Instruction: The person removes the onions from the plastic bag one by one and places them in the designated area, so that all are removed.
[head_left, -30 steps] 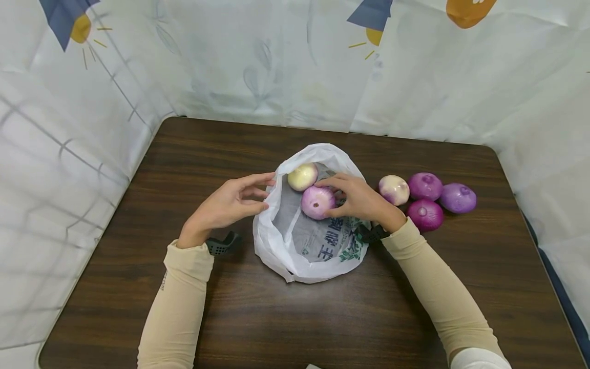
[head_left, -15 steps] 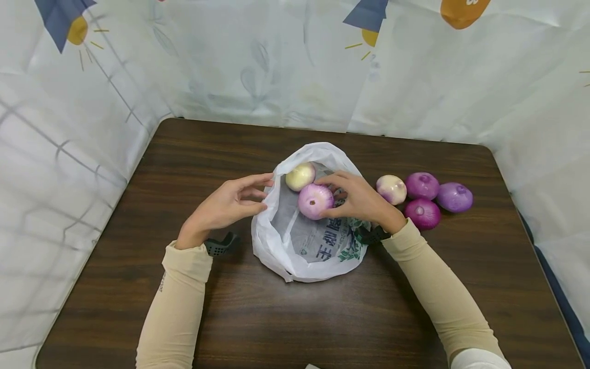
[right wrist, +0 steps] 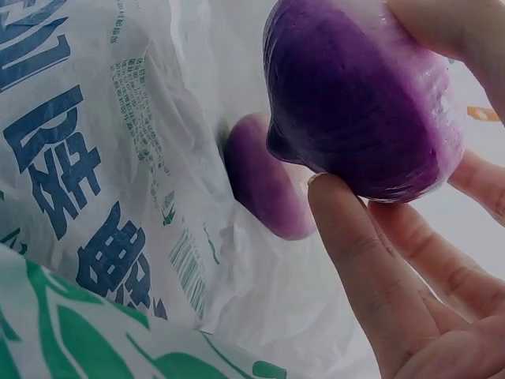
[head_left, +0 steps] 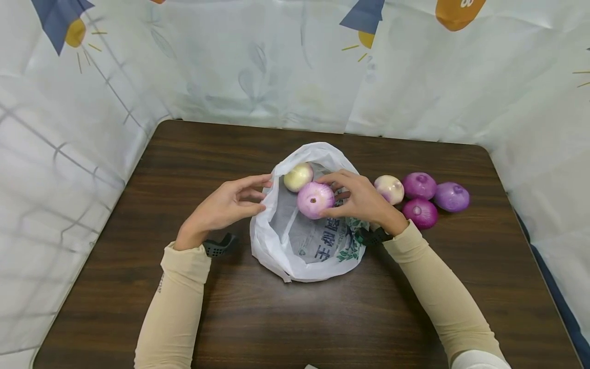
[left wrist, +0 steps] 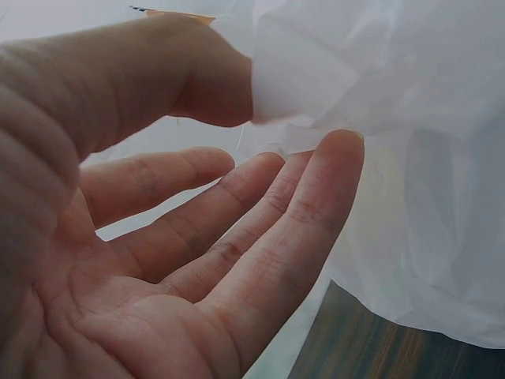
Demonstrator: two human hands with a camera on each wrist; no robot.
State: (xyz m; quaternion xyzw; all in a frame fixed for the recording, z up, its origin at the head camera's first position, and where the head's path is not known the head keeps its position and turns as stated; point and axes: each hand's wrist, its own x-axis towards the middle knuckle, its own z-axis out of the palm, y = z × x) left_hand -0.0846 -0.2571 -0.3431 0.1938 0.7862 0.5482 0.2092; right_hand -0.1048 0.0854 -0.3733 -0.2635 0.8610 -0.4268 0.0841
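Two onions sit over the mouth of the white plastic bag (head_left: 299,241), and I take that bag as my landmark. My right hand (head_left: 364,200) reaches over the bag's right rim, its fingers curled around the pink-purple onion (head_left: 315,200): my thumb lies on the side nearest me and my other fingertips wrap the top and far side, so the onion hangs in my grip just above the bag's open mouth. From the right wrist, the onion (right wrist: 363,95) is pressed between my fingertips (right wrist: 355,237), with the bag's blue and green print beside it. The pale yellow onion (head_left: 298,177) is in the bag at its far edge, just beside the one I hold. My left hand (head_left: 226,205) is at the bag's left rim; my thumb and fingertips pinch the thin plastic edge, my fingers (left wrist: 260,229) otherwise loosely spread. Right of the bag, on the wooden table (head_left: 138,287), lie four more onions (head_left: 421,197) in a cluster, apart from both hands.
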